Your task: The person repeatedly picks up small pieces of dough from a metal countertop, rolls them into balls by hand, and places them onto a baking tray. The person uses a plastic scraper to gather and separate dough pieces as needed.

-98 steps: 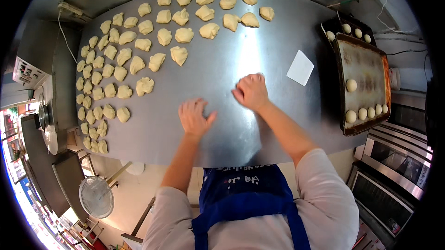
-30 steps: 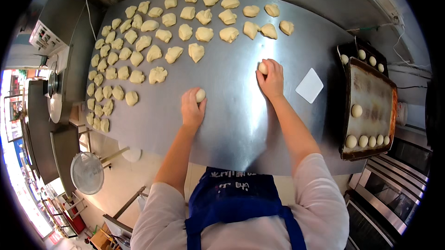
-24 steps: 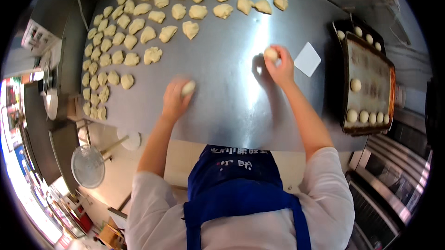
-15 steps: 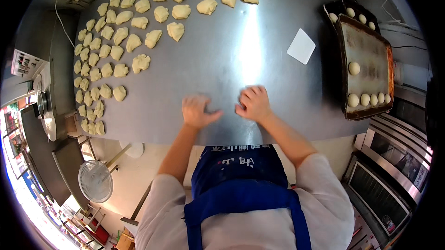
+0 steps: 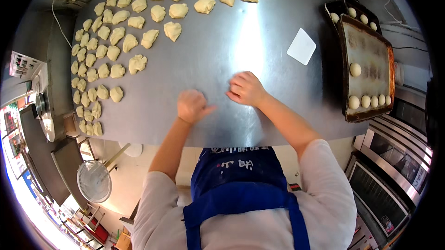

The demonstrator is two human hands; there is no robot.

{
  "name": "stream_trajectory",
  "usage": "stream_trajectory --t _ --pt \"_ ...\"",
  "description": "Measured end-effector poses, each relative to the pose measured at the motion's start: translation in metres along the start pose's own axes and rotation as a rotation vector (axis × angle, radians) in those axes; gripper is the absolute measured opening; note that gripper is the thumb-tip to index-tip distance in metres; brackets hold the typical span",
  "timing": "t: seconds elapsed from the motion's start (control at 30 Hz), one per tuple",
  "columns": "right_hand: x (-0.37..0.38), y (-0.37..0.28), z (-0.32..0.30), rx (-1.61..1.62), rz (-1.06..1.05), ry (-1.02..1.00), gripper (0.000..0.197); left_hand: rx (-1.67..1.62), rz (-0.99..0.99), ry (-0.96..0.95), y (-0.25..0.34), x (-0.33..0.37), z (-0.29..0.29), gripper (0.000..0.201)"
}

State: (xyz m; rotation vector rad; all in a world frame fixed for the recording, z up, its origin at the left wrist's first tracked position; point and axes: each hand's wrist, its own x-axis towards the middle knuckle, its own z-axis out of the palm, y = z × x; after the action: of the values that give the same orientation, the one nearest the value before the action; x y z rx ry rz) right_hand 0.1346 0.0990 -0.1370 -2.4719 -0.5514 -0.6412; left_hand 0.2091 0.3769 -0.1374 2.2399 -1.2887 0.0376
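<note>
My left hand [image 5: 192, 105] and my right hand [image 5: 246, 88] are both curled, palms down, on the steel tabletop [image 5: 204, 60]. Slight blur softens the left one, whose thumb points toward the right hand. Whatever lies under the curled fingers is hidden. Rough, pale yellow dough pieces [image 5: 173, 31] spread in rows over the table's left and far side. Smooth round dough balls [image 5: 355, 69] sit on a dark-rimmed baking tray [image 5: 371, 48] at the right, one apart and several in a row along its near edge.
A white flat dough scraper [image 5: 301, 46] lies on the table between my right hand and the tray. Behind that tray, a second dark tray [image 5: 343, 8] holds more balls. On the left, below the table edge, stands a fan [image 5: 94, 181]. Oven-like metal equipment [image 5: 394, 150] is at the right.
Both hands have moved farther up the table and slightly left, staying curled. The view has shifted a little. The dough pieces and the tray's balls keep their arrangement.
</note>
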Motion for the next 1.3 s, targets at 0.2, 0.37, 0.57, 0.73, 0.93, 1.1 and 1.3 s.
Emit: stream_trajectory --t 0.2,0.37,0.57,0.73,0.93,1.1,1.3 --pt "0.034 0.083 -0.045 -0.103 0.034 -0.103 0.027 0.038 -0.090 0.234 -0.057 0.026 -0.024 0.033" --pt "-0.013 0.035 -0.037 0.156 0.167 0.081 0.023 -0.015 -0.187 0.339 -0.019 -0.008 -0.014 0.031" --pt "0.058 0.067 -0.004 -0.073 -0.184 -0.132 0.029 0.084 -0.024 0.193 -0.030 0.051 -0.007 0.035" --pt "0.039 0.085 -0.040 0.017 0.061 -0.100 0.029 0.124 -0.111 0.326 -0.057 0.031 -0.022 0.035" --pt "0.042 0.051 0.008 0.005 -0.167 -0.165 0.032 0.035 0.076 0.163 -0.023 0.033 0.004 0.025" --pt "0.075 0.115 -0.028 -0.031 -0.075 -0.206 0.043 0.077 -0.116 0.313 -0.079 0.071 -0.016 0.029" --pt "0.026 0.052 -0.026 0.008 0.469 -0.016 0.075 -0.007 -0.351 0.281 -0.036 0.035 -0.028 0.038"
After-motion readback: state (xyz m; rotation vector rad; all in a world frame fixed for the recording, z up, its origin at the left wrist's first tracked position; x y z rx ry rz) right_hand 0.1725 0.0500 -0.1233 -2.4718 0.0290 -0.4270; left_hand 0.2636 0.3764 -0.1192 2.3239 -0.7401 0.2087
